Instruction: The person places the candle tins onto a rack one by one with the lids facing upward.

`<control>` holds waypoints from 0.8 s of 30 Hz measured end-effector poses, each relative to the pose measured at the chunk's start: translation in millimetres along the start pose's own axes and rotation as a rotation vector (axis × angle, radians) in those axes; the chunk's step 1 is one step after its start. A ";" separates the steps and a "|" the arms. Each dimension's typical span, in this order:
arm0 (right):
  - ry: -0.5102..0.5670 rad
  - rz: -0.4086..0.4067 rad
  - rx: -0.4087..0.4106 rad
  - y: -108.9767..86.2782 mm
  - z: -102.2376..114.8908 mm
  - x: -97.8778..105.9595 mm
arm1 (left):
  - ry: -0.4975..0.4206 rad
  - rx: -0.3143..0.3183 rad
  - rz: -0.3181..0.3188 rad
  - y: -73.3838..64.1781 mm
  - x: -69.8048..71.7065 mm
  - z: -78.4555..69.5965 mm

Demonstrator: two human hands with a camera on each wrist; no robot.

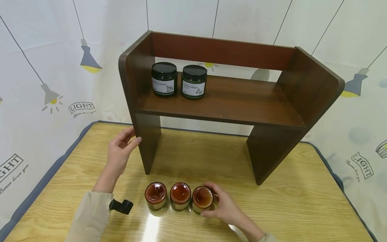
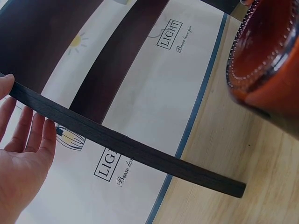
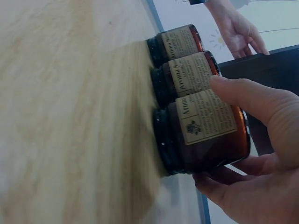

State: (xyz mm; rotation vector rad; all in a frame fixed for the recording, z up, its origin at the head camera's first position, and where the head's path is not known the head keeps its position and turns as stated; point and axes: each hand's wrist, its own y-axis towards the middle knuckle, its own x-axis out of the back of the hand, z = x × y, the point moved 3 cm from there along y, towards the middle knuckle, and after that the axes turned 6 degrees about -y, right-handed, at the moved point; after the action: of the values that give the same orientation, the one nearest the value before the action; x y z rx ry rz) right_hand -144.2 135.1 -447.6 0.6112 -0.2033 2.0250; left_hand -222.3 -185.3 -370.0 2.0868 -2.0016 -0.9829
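Observation:
Three amber glass candle jars stand upside down in a row in front of a dark wooden shelf point(image 1: 235, 101), their black lids against the table. My right hand point(image 1: 225, 206) grips the right jar point(image 1: 202, 197), with thumb and fingers on opposite sides of it. Beside it are the middle jar point(image 1: 180, 194) and the left jar point(image 1: 155, 193). In the right wrist view, the gripped jar point(image 3: 210, 126) carries a tan printed label. My left hand point(image 1: 119, 151) pinches the front edge of the shelf's left side panel point(image 2: 126, 140) between thumb and fingers.
Two dark green candle jars with black lids, a left one point(image 1: 164, 80) and a right one point(image 1: 194, 82), sit on the shelf's upper board near its left side. The wooden table point(image 1: 302, 208) backs onto a printed curtain point(image 1: 60, 67). A black strap device point(image 1: 121, 206) is on the left wrist.

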 end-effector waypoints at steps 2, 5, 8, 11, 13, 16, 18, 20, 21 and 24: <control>-0.013 -0.001 0.012 0.0 -1.4 -1.8 | -0.003 0.003 -0.001 -0.2 0.1 0.1; -0.029 -0.013 0.031 -0.1 -3.4 -3.7 | -0.007 0.006 -0.003 -0.4 0.2 0.1; -0.059 -0.034 0.037 -0.4 -5.2 -5.0 | -0.004 0.004 -0.003 -0.4 0.2 0.0; -0.081 -0.052 0.037 -0.9 -6.9 -6.2 | -0.003 0.000 -0.002 -0.3 0.0 0.0; -0.091 -0.063 0.034 -1.1 -7.8 -7.1 | -0.005 0.000 -0.003 -0.2 -0.3 -0.1; -0.097 -0.074 0.014 -1.2 -9.2 -8.1 | -0.007 0.002 -0.005 -0.4 -0.9 -0.4; -0.107 -0.076 -0.009 -1.1 -10.0 -8.6 | -0.006 0.003 -0.006 -0.6 -1.2 -0.8; -0.119 -0.076 -0.031 -1.0 -10.6 -8.9 | -0.005 0.002 -0.005 -0.7 -1.5 -1.0; -0.121 -0.077 -0.037 -0.8 -10.7 -9.1 | -0.005 0.001 -0.004 -0.7 -1.5 -1.1; -0.124 -0.078 -0.047 -0.1 -10.8 -9.5 | -0.006 -0.005 0.002 -0.4 -1.4 -1.1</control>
State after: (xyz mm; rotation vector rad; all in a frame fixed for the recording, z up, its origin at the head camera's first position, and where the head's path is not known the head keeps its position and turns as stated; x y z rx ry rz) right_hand -143.9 131.9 -461.6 0.7054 -0.2963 1.9038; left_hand -221.4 -184.3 -368.8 2.0819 -2.0013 -0.9942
